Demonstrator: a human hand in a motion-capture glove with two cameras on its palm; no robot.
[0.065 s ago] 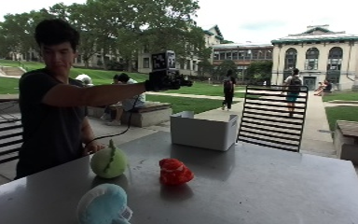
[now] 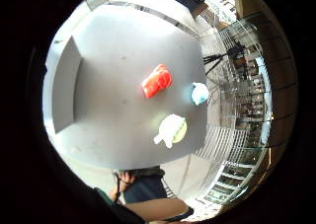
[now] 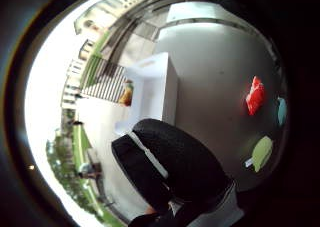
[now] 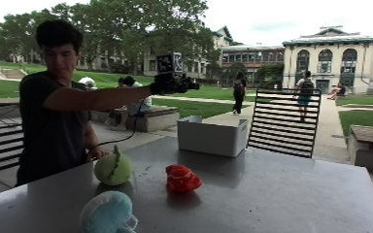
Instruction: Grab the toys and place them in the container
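Black-gloved right hand (image 4: 172,83) held out high above the grey tabletop (image 4: 283,194), holding nothing; whether fingers spread or curled, cannot tell. Well below and nearer the body: round green plush toy (image 4: 113,168), red plush toy (image 4: 182,178), pale blue plush toy (image 4: 107,212). Almost directly beneath the hand: white rectangular container (image 4: 212,136), apparently empty. Best to lower toward the nearest toy, open wide, close round its middle, lift clear of the rim. Counted: three toys, one container

Three toys—one green (image 4: 113,168), one red (image 4: 182,178), one blue (image 4: 107,212), seemingly plush—and one white container (image 4: 211,136).
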